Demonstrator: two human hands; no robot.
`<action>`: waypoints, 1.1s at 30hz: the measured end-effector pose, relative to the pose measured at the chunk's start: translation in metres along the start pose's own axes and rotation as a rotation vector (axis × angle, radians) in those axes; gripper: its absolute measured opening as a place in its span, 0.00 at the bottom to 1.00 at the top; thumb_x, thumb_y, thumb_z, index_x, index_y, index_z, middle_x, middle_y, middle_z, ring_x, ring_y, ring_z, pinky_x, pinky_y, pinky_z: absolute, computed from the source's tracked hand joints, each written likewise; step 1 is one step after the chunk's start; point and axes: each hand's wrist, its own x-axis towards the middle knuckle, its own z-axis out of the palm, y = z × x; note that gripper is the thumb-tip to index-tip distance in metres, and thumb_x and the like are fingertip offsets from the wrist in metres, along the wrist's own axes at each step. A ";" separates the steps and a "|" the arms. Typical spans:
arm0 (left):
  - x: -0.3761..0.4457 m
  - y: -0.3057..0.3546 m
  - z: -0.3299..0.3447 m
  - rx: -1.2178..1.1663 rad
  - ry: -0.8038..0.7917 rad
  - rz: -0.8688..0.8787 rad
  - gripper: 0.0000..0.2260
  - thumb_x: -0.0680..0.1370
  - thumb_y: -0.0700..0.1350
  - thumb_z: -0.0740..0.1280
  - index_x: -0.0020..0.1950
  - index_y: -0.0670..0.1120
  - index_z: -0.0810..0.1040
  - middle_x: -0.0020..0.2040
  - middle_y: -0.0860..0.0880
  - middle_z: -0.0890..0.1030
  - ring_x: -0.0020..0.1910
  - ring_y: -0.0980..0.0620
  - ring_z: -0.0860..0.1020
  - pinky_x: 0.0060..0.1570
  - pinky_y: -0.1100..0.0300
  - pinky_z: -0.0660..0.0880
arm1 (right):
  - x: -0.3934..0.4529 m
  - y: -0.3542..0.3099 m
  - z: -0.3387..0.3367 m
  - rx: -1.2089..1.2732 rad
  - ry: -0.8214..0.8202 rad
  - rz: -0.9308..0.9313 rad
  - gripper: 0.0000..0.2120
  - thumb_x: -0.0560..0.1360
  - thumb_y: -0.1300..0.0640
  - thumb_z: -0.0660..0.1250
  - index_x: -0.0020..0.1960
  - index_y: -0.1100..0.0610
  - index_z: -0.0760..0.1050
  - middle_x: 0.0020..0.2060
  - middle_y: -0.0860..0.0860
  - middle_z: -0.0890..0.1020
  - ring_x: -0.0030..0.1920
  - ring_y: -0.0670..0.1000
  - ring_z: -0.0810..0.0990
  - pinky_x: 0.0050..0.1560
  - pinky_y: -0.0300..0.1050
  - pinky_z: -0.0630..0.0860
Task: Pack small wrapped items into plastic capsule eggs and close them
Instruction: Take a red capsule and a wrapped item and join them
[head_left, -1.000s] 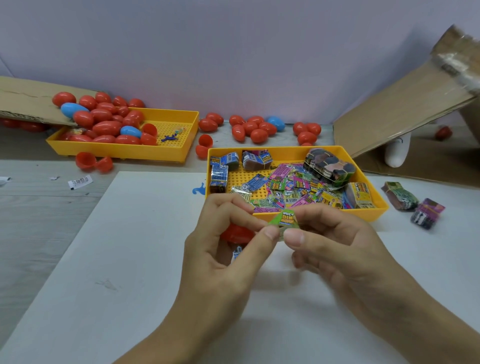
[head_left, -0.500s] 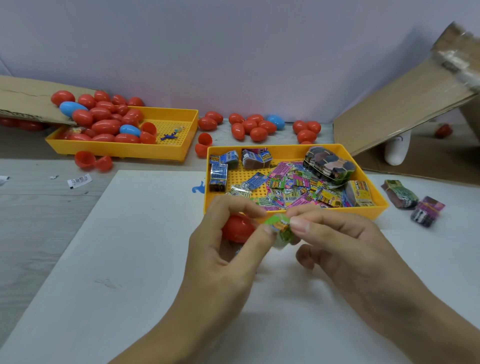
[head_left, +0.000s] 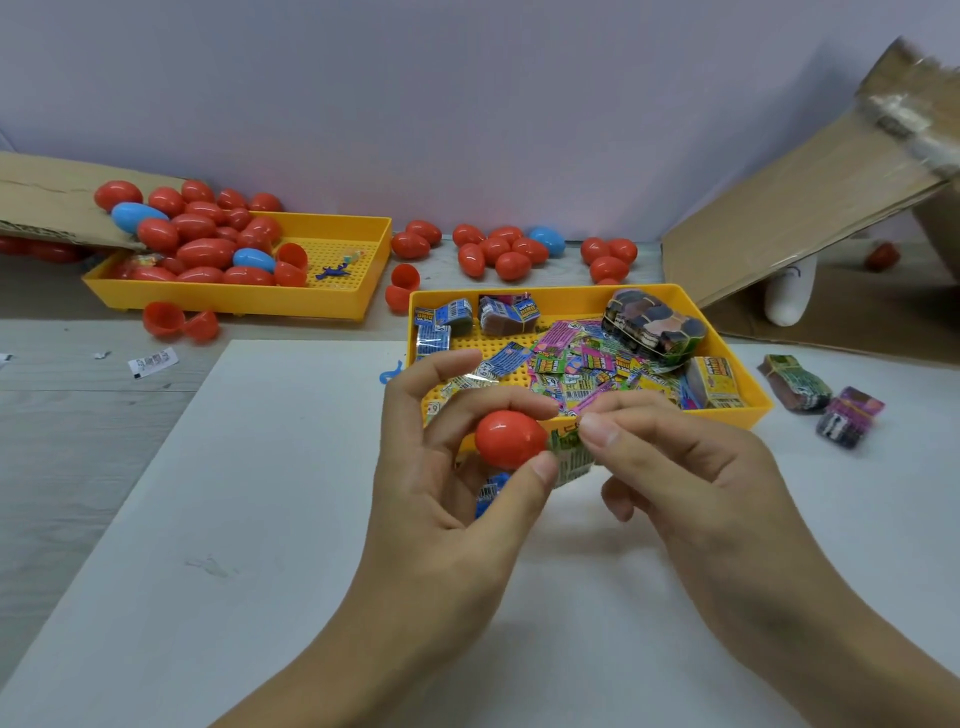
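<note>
A small red plastic capsule egg half (head_left: 506, 439) sat just in front of the near yellow plastic tray's (head_left: 748, 415) front wall, above the white sheet (head_left: 260, 519), held up in the air. The left hand (head_left: 447, 499) gripped it with the thumb under its right edge and a curled finger over its top. Pressed against the egg's open right side was a small green printed wrapped packet (head_left: 569, 454), pinched by the thumb and forefinger of the right hand (head_left: 691, 483). A blue wrapped piece (head_left: 491, 491) showed lower down in the left hand, partly hidden by the fingers; how it was held could not be told.

The step in hand looked to be stuffing: the packet was at the egg's mouth and much of it was outside. The next move probably called for pushing the folded packet fully inside without crushing it out over the rim, then finding a matching half and snapping it on.

The tray behind the hands held a heap of colourful wrapped packets (head_left: 571, 364). Farther left, a second yellow plastic tray (head_left: 244, 301) was piled with red and blue capsule eggs (head_left: 202, 234), and more eggs (head_left: 498, 249) lay loose by the wall. Loose red halves (head_left: 176, 322) lay in front of that tray. Two banded bundles of packets (head_left: 821, 400) lay right of the near tray.
</note>
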 end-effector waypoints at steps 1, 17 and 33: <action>0.000 0.000 0.000 -0.005 -0.004 -0.003 0.26 0.73 0.33 0.69 0.65 0.49 0.65 0.54 0.46 0.83 0.55 0.47 0.81 0.53 0.61 0.77 | 0.000 0.000 0.000 0.022 -0.014 0.016 0.12 0.65 0.45 0.79 0.39 0.53 0.86 0.45 0.45 0.82 0.37 0.47 0.75 0.33 0.40 0.72; -0.003 0.003 -0.002 0.027 0.022 -0.052 0.15 0.71 0.45 0.73 0.58 0.53 0.83 0.54 0.49 0.84 0.56 0.51 0.82 0.53 0.62 0.78 | 0.000 -0.004 0.001 0.122 0.018 0.178 0.13 0.61 0.45 0.73 0.39 0.53 0.87 0.39 0.47 0.83 0.38 0.46 0.75 0.33 0.40 0.70; -0.005 -0.004 -0.001 0.052 -0.035 -0.029 0.21 0.74 0.33 0.69 0.61 0.54 0.82 0.54 0.52 0.82 0.57 0.54 0.81 0.55 0.65 0.77 | -0.001 -0.006 0.000 0.304 -0.128 0.327 0.17 0.67 0.50 0.71 0.48 0.61 0.85 0.55 0.59 0.83 0.50 0.49 0.77 0.41 0.47 0.70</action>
